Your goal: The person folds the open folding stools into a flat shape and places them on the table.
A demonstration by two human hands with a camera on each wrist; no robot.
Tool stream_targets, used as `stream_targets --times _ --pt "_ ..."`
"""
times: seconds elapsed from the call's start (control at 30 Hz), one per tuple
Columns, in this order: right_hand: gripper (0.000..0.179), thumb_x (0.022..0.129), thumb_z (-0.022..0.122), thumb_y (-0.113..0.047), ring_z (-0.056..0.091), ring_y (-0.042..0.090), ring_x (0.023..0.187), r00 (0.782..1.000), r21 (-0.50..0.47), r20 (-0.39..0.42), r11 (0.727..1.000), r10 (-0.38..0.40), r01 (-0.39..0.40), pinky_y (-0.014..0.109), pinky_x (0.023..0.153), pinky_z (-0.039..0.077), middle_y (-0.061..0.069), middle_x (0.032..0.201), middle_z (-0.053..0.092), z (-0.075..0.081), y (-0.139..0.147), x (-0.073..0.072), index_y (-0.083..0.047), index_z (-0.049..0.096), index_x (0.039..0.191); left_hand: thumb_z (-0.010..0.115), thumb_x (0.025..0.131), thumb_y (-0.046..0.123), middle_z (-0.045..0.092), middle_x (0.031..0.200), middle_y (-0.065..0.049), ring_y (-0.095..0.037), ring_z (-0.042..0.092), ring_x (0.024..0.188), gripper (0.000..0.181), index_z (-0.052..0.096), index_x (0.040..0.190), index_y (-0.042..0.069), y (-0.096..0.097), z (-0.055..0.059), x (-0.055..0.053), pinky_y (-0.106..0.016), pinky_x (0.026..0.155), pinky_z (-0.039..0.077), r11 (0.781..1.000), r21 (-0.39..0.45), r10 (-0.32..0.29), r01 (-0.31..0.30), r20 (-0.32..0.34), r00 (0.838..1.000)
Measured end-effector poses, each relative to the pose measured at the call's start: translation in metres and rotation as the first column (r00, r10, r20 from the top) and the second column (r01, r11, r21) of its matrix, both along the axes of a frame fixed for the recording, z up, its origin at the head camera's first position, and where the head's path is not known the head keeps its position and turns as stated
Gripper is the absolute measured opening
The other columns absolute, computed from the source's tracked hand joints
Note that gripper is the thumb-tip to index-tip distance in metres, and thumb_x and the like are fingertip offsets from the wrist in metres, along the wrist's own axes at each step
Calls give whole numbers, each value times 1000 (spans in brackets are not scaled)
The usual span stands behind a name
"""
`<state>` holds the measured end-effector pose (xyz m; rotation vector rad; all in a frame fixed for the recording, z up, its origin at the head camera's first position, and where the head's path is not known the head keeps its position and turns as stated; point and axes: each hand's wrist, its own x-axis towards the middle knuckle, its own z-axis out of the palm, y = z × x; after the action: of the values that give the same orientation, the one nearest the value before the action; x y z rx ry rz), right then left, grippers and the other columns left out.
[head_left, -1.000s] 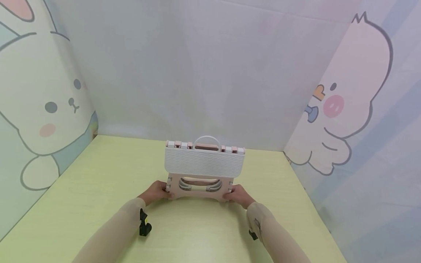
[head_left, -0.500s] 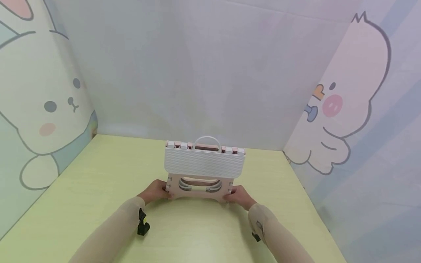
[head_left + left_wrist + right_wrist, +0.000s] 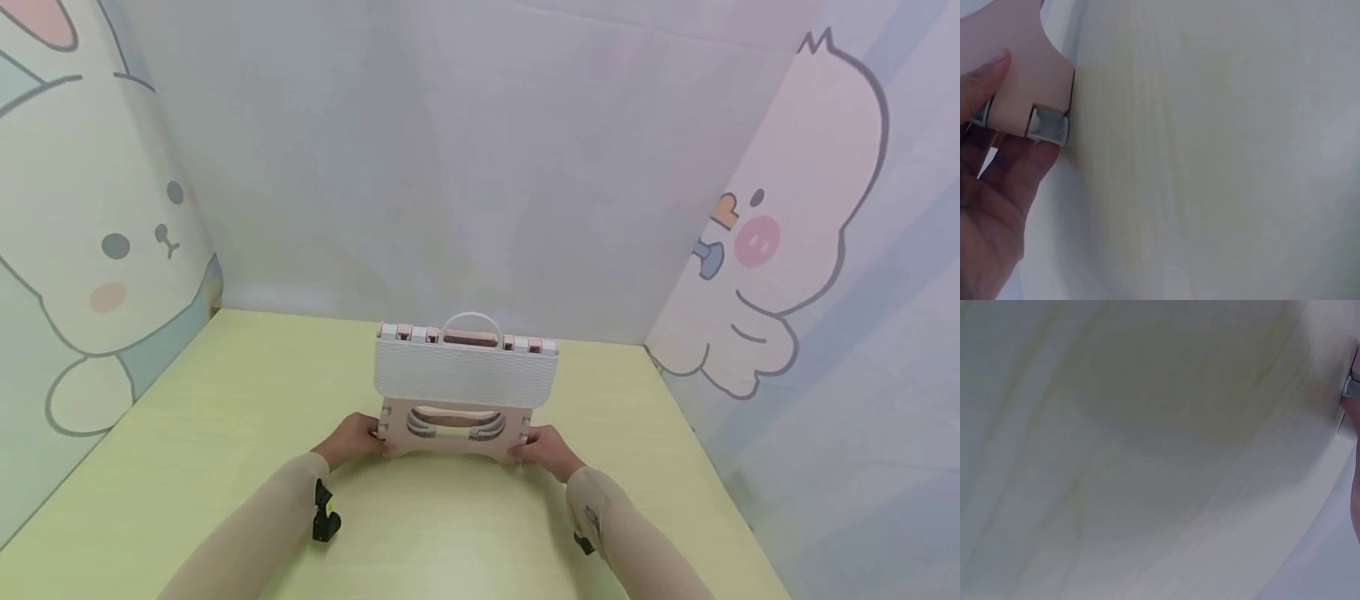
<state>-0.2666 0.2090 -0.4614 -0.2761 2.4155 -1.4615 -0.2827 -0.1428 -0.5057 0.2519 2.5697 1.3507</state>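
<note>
Folding stool (image 3: 465,379): is being held by both hands, one at each side, toward the far edge of the tabletop (image 3: 450,533) and about midway across it; its lower edge is being seen at the tabletop (full contact is not being settled by the views)
White panel (image 3: 427,367): is being presented toward the head camera, its textured face being shown, with pink hinge pieces (image 3: 405,331) being lined along its upper edge
Arched handle (image 3: 471,314): is being seen above the middle of the upper edge
Leg frame (image 3: 457,447): is being overlapped at its top by the white panel; a wide opening is being framed in its pale pink face, with grey curved parts being seen through it
Left hand (image 3: 356,437): is being only partly closed, the lower left side of the leg frame being gripped between the thumb on the front face and curled fingers at the side edge, by a grey corner piece (image 3: 1047,127)
Right hand (image 3: 551,452): is being partly closed likewise, the lower right side being gripped with the thumb in front; the fingers are being largely hidden
Long sleeves (image 3: 251,529): are being worn on both forearms, a black wrist device (image 3: 326,525) being seen beside the left cuff
Backdrop (image 3: 435,167): is being decorated with a rabbit figure (image 3: 90,208) at left and a crested figure (image 3: 817,167) at right
</note>
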Motion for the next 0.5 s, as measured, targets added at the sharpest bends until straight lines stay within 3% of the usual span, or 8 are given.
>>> stream_targets --times 0.2,0.5 --pt "31 81 70 -4 61 15 79 1000 29 -2 1000 -6 6 37 72 54 19 102 70 -22 6 -12 9 67 108 78 75 5 69 79 -8 -16 52 66 19 71 90 -5 -1 1 1 -31 62 46 1000 23 -18 18 4 1000" --pt "32 80 72 -6 62 17 83 999 24 21 999 -36 36 35 73 53 18 104 69 -32 8 -17 6 68 109 77 76 4 68 77 -7 -15 51 66 17 71 89 -6 -1 4 1 -30 61 45 999 35 -29 28 6 1000"
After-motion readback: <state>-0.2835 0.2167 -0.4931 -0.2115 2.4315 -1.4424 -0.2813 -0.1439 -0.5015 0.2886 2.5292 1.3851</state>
